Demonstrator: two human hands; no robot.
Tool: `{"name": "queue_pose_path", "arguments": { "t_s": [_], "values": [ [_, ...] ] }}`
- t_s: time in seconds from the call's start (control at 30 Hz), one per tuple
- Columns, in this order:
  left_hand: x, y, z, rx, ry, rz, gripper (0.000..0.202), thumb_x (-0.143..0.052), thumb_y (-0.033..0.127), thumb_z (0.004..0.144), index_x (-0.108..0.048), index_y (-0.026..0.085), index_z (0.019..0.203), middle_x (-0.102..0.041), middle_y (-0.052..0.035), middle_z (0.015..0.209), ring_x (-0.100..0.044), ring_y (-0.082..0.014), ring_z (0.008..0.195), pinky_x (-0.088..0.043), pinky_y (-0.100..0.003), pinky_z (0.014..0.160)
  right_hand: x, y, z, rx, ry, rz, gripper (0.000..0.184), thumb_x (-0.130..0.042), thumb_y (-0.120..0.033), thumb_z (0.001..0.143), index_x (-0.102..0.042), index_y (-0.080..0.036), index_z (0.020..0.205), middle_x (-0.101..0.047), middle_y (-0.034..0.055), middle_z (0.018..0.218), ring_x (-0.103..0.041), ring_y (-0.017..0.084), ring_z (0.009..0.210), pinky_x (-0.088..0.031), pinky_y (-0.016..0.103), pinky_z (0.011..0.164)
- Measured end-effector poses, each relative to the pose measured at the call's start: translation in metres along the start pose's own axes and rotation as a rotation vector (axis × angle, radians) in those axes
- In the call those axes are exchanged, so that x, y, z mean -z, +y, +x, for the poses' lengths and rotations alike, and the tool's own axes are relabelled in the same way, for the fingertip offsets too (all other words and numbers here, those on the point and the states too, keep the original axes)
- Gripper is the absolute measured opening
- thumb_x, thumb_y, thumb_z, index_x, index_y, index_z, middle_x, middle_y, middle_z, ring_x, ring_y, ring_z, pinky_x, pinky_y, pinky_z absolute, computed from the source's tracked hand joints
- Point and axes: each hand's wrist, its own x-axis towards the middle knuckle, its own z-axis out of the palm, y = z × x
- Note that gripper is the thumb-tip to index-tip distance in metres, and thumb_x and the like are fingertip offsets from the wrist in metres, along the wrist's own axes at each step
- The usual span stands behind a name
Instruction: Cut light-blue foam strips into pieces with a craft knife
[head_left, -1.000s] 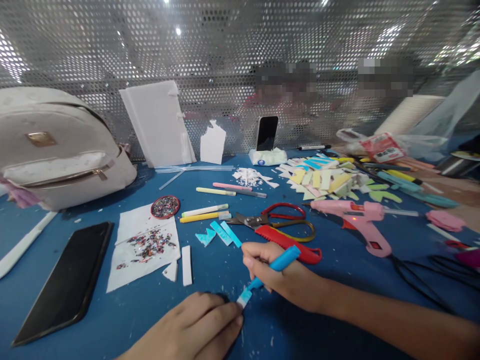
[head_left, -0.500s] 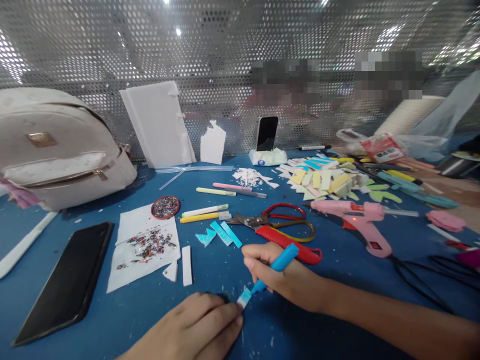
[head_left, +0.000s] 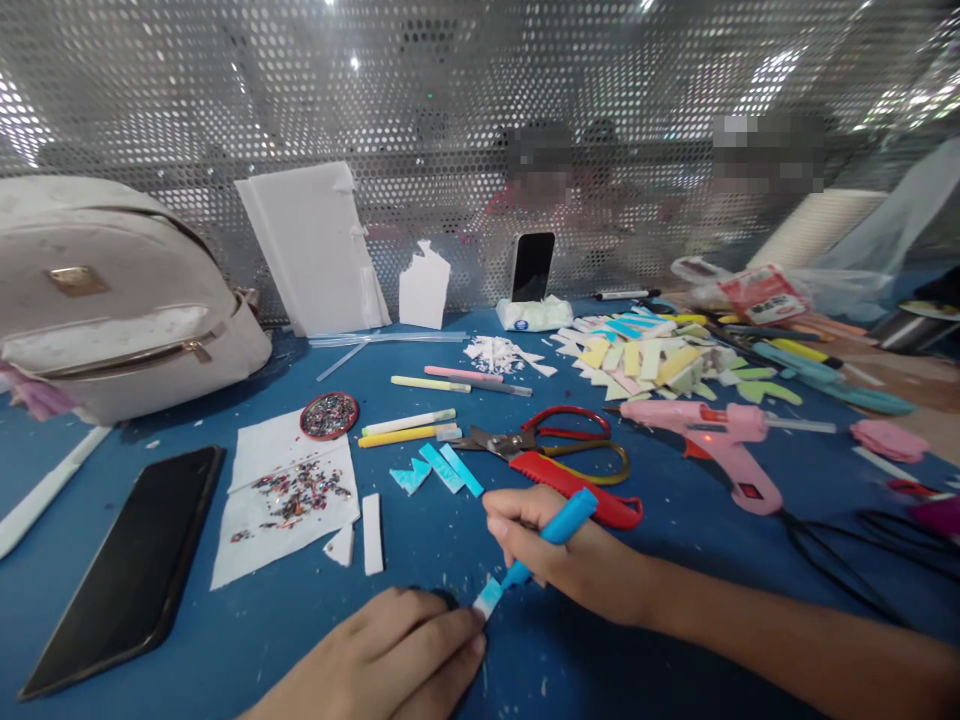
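My right hand [head_left: 559,548] is closed around a blue marker [head_left: 568,518], its tip down at the edge of a small foam strip [head_left: 489,596]. The strip's far part is coloured blue and its near part is white. Fingertips of my left hand [head_left: 409,640] pinch the near end of that strip against the table. Just beyond lie blue-coloured foam pieces [head_left: 442,468], some with jagged edges. To their left sit a white foam strip [head_left: 373,534] and a small white scrap [head_left: 341,545]. Scissors [head_left: 499,441] and a red box cutter [head_left: 574,490] rest past my right hand.
A pink glue gun [head_left: 709,430] with a black cord lies at right, near a heap of foam strips [head_left: 652,350]. Several markers [head_left: 409,434] lie mid-table. At left are a dark phone [head_left: 127,570], glitter on paper [head_left: 292,490] and a backpack [head_left: 127,300].
The view has shifted very slightly. Both hands, the blue marker and the foam strip keep nearly the same positions.
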Motion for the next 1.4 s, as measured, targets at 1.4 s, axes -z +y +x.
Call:
{"name": "queue_pose_path", "arguments": {
  "t_s": [1.4],
  "values": [
    [-0.05, 0.002, -0.01, 0.035, 0.333, 0.089, 0.026, -0.043, 0.014, 0.105, -0.068, 0.014, 0.112, -0.069, -0.0038, 0.109, -0.062, -0.0136, 0.095, -0.053, -0.02, 0.089, 0.0, 0.005, 0.001, 0.051, 0.023, -0.012, 0.03, -0.046, -0.027, 0.09, -0.033, -0.021, 0.064, -0.034, -0.0066, 0.058, -0.034, 0.01, 0.054, -0.024, 0.025, 0.052]
  ]
}}
